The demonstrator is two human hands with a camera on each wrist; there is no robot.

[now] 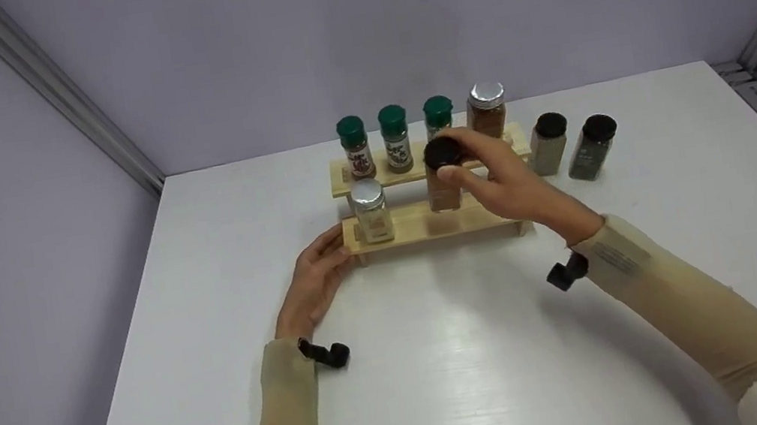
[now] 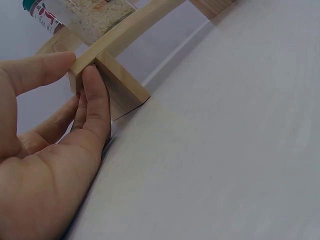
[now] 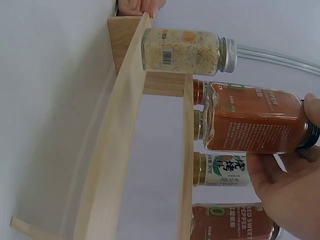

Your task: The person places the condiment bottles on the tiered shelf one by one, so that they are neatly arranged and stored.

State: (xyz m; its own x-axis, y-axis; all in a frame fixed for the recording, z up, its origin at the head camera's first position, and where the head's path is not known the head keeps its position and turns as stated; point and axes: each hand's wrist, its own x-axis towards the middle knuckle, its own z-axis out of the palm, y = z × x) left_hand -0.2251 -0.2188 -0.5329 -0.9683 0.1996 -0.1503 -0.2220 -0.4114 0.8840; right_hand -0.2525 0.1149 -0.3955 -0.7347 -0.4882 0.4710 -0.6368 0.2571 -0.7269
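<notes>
My right hand grips a square spice jar by its black cap. Reddish-brown powder fills this jar, which is upright over the lower step of a two-step wooden rack, its base above the board. At the rack's left end, my left hand pinches the lower board's corner, one finger on top and others underneath. A silver-capped jar of pale granules stands on that step's left. Along the upper step are several shakers with green caps and a silver-capped jar of red powder.
On the white table, right of the rack, stand two black-capped jars, one with pale contents and one with dark green contents. A plain wall rises behind the table.
</notes>
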